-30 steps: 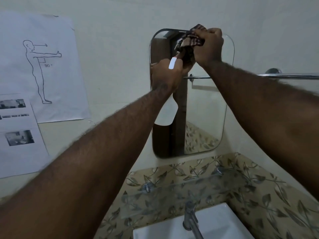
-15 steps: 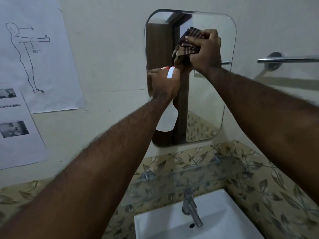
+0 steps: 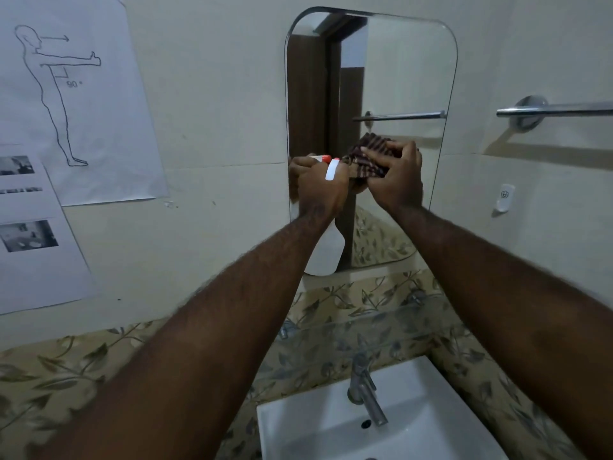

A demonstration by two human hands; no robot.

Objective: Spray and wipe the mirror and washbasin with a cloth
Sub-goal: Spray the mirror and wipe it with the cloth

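A rounded rectangular mirror hangs on the wall above a white washbasin. My right hand presses a dark checked cloth flat against the mirror's middle. My left hand grips the neck of a white spray bottle with an orange nozzle, held upright in front of the mirror's lower left part, just left of the cloth. The bottle's body hangs below my wrist.
A chrome tap stands at the basin's back. A glass shelf spans the leaf-patterned tiles under the mirror. A towel rail is fixed at the right. Paper sheets cover the left wall. A small wall hook sits right of the mirror.
My right hand has slid the cloth down from the mirror's top to its middle. My left hand with the bottle has come down too.
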